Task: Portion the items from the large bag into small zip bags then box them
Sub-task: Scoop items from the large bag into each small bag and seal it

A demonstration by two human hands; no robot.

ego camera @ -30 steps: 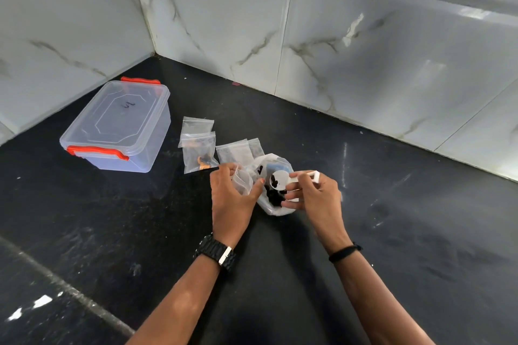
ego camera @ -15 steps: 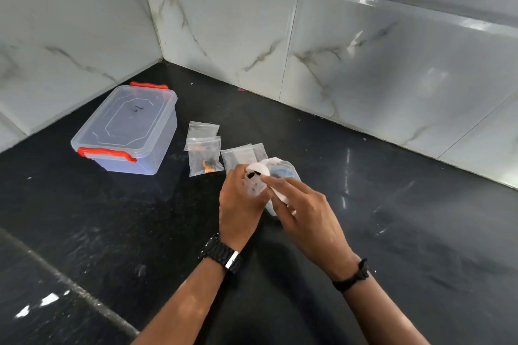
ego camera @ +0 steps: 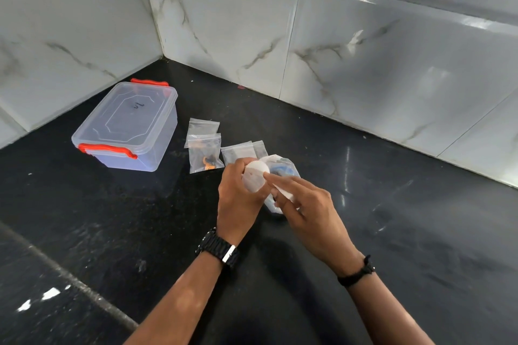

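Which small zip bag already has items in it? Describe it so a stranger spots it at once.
Start at the clear plastic box with red latches near the wall corner. Just right of it, small zip bags lie on the black counter. The filled zip bag is the one showing orange and dark pieces; the others beside it look empty.

A small zip bag (ego camera: 253,180) is held upright, mouth open, in the left hand (ego camera: 238,202). A white scoop (ego camera: 259,167) is tipped at its mouth by the right hand (ego camera: 305,204). The large bag (ego camera: 283,169) lies crumpled just beyond both hands. Further small zip bags (ego camera: 204,154) lie flat beyond the left hand, one holding orange pieces. The clear box (ego camera: 129,126), lid on with red latches, stands well left of the hands.
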